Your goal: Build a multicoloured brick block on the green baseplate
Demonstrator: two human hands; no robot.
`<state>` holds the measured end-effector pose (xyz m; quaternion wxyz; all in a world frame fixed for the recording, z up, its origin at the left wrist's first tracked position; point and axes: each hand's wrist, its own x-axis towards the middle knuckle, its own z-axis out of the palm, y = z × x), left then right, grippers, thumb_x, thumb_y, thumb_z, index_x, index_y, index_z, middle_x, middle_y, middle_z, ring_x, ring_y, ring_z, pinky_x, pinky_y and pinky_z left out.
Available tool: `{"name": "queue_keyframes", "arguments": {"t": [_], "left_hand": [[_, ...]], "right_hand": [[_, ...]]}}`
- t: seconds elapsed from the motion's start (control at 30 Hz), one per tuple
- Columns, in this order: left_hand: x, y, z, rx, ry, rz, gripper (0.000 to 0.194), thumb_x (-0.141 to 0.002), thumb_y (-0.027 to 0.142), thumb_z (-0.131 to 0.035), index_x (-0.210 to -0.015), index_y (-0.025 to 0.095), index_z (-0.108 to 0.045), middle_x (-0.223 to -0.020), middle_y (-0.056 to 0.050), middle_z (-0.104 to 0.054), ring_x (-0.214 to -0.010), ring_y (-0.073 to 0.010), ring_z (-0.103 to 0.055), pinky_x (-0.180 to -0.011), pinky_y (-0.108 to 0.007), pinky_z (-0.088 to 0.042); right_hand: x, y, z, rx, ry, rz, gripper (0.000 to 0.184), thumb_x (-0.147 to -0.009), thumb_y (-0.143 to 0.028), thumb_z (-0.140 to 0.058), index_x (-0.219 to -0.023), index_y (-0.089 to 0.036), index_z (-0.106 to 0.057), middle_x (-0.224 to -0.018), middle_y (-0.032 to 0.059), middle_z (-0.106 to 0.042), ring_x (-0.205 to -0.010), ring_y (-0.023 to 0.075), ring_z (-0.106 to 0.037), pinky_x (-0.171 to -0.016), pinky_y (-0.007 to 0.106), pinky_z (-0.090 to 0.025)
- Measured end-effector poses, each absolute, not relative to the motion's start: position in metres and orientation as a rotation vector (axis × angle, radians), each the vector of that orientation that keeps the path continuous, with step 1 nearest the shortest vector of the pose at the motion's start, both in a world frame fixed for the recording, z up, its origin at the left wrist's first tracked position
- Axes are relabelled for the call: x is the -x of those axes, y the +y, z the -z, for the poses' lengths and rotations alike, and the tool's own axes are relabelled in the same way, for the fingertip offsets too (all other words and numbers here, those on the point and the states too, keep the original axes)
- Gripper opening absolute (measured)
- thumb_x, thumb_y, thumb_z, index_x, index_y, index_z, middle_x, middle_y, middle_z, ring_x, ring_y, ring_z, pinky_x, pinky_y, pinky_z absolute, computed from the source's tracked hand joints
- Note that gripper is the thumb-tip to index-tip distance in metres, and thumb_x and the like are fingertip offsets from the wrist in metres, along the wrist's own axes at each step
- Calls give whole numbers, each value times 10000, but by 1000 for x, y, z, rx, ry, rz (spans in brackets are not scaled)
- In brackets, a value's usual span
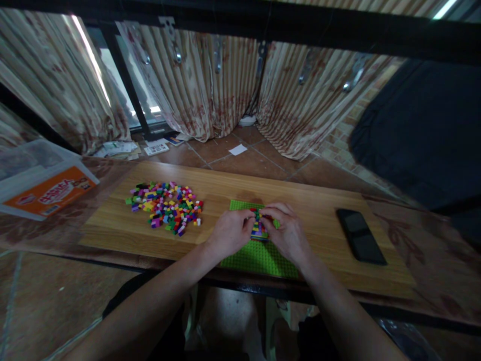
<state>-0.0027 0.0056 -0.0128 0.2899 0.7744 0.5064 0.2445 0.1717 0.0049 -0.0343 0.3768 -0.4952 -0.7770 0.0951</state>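
Bench point(315, 198), wood-topped and elongated from left to right, carries the whole arrangement. Upon it, in front of the person, lies a green studded baseplate point(259, 259), its bare near portion facing the body, its far portion partly covered by the hands. Well apart to the left spreads a loose pile of small multicoloured bricks point(167, 205); of the two hands, the left is clearly the nearer to it. The left hand point(232, 230) and the right hand point(287, 233) converge over the far half of the baseplate, one from either side. The left is narrow, thumb and forefinger drawn together; the right is curled, with little space between thumb and forefinger. Whether either one pinches a separate brick cannot be told at this scale. Between them, on the baseplate, sits the small brick build point(259, 231), banded in several colours: it lies to the right of the left hand and to the left of the right hand, just by both sets of fingertips, neither hand being plainly nearer. Its long axis appears to run away from the body, though fingers hide its far end.
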Motion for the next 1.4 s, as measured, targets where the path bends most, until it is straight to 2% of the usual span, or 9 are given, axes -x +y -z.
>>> {"name": "queue_keyframes", "arguments": {"t": [0.17, 0.33, 0.43, 0.73, 0.93, 1.03, 1.17, 1.23, 1.4], "left_hand": [[3, 5, 11, -2050, 1334, -672, 269, -906, 248, -450, -887, 171, -706, -737, -36, -672, -571, -130, -497, -574, -256, -331], [3, 4, 11, -2052, 1326, -652, 261, -900, 228, -446, -825, 162, -687, -661, -21, -627, -543, -125, -465, -560, -260, -308], [2, 4, 11, -2045, 1327, -646, 257, -900, 216, -442, -868, 160, -690, -641, -14, -613, -532, -123, -451, -559, -261, -302], [3, 5, 11, -2031, 1349, -635, 255, -892, 237, -469, -928, 165, -711, -646, -21, -631, -551, -138, -476, -570, -265, -324], [8, 10, 9, -1998, 1359, -687, 251, -882, 236, -478, -865, 159, -716, -739, -38, -683, -616, -142, -540, -593, -260, -351], [11, 14, 10, -1942, 1342, -731, 244, -871, 235, -485, -814, 154, -709, -706, -26, -666, -626, -139, -540, -608, -257, -359], [14, 21, 14, -1680, 1237, -841, 253, -839, 255, -519, -652, 148, -651, -575, 16, -546, -560, -104, -460, -559, -234, -327], [15, 23, 15, -1420, 1211, -881, 268, -829, 296, -542, -624, 143, -624, -535, 35, -475, -492, -75, -377, -497, -221, -269], [20, 27, 12, -811, 1134, -931, 228, -803, 342, -612, -855, 129, -676, -618, 29, -512, -421, -25, -286, -425, -198, -147]], "right_hand": [[-169, 3, 30, 1342, -1842, -346, 147, -879, -243, -562, -905, -225, -706, -971, 75, -675, -938, 221, -614, -871, 409, -492], [-163, 5, 36, 1411, -1737, -407, 211, -840, -314, -618, -1006, -203, -687, -1067, 102, -642, -1042, 243, -589, -944, 436, -460], [-161, 8, 43, 1426, -1688, -428, 257, -826, -336, -626, -1039, -201, -677, -1097, 108, -636, -1070, 246, -579, -965, 457, -445], [-160, 12, 52, 1485, -1509, -724, 318, -774, -396, -648, -997, -175, -698, -974, 96, -711, -852, 219, -661, -793, 389, -518], [-156, 11, 51, 1498, -1517, -680, 260, -777, -376, -627, -944, -198, -717, -935, 78, -724, -819, 209, -657, -762, 371, -528], [-155, 12, 53, 1503, -1509, -691, 271, -772, -388, -629, -939, -195, -722, -915, 74, -726, -790, 207, -661, -736, 364, -536], [-157, 12, 55, 1433, -1373, -934, 372, -740, -459, -673, -976, -174, -713, -874, 69, -736, -695, 196, -669, -651, 336, -549], [-160, 13, 53, 1389, -1270, -981, 422, -742, -508, -669, -985, -166, -709, -880, 73, -742, -715, 203, -676, -665, 340, -552], [-175, 19, 43, 1402, -1185, -788, 430, -788, -560, -614, -950, -177, -723, -967, 79, -742, -913, 226, -665, -854, 379, -503]]}}
